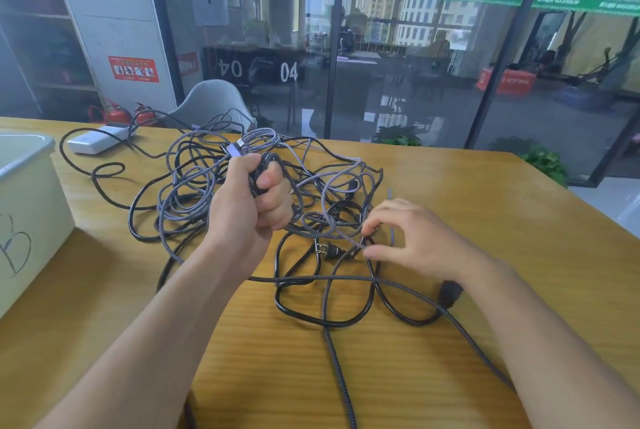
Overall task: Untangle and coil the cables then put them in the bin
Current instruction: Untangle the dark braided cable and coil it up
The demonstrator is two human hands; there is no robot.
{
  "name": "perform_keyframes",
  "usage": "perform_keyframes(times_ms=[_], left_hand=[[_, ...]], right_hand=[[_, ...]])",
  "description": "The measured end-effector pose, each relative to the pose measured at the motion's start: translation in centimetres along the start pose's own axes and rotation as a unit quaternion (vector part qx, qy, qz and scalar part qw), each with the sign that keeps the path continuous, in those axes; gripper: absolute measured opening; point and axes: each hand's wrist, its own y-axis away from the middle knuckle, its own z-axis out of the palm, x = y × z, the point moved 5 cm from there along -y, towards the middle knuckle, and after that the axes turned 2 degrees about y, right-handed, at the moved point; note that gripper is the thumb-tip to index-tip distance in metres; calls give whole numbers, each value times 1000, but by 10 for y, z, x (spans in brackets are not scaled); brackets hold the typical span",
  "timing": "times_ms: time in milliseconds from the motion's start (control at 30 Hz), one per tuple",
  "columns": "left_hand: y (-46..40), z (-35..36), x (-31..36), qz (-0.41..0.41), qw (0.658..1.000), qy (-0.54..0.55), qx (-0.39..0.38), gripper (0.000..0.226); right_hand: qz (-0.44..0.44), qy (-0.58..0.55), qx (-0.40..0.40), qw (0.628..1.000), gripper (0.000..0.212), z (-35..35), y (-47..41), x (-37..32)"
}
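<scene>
A tangle of cables [194, 186] lies on the wooden table [485, 220]: thin grey braided ones, thicker dark braided ones and smooth black power cords. My left hand [249, 203] is raised above the heap and grips a bundle of braided cable loops, with a silver plug sticking out above the fist. My right hand [412, 241] sits low at the heap's right side and pinches a thin grey cable between thumb and fingers. A black two-pin plug [327, 250] lies between my hands. The pale bin [31, 206] stands at the left edge.
A white power strip [98, 141] rests at the table's far left, its black cord looping toward the heap. A black connector [450, 293] lies under my right wrist. A grey chair [211, 102] stands behind the table. Glass walls run across the background.
</scene>
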Motion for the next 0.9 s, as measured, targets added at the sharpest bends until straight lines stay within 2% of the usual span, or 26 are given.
perform_keyframes(times_ms=[33,133,300,533,600,667,733,800,900], left_hand=[[0,-1,0,0,1000,-2,1,48],[-1,-1,-2,-2,1000,-4,-1,48],[1,1,-4,-7,1000,-12,1,50],[2,8,-12,-20,999,-21,-17,48],[2,9,-14,-27,999,-26,-20,48],[1,9,-17,-35,999,-27,-15,49],[2,9,-20,-43,998,-41,-14,49],[3,11,-23,-45,997,-59,-23,50],[5,13,-25,-50,996,-65,-29,50]], right_hand=[[9,4,-23,1000,17,0,3,6],[30,18,-17,999,7,-6,6,15],[30,15,-93,995,9,5,6,7],[-14,-32,32,999,6,9,0,-40],[-15,-57,73,996,14,14,-2,-44],[-31,-57,75,995,32,15,-3,-47],[-57,-30,41,997,45,19,-3,-50],[-56,-13,6,998,46,25,-4,-51],[-21,-68,30,997,37,26,-4,-50]])
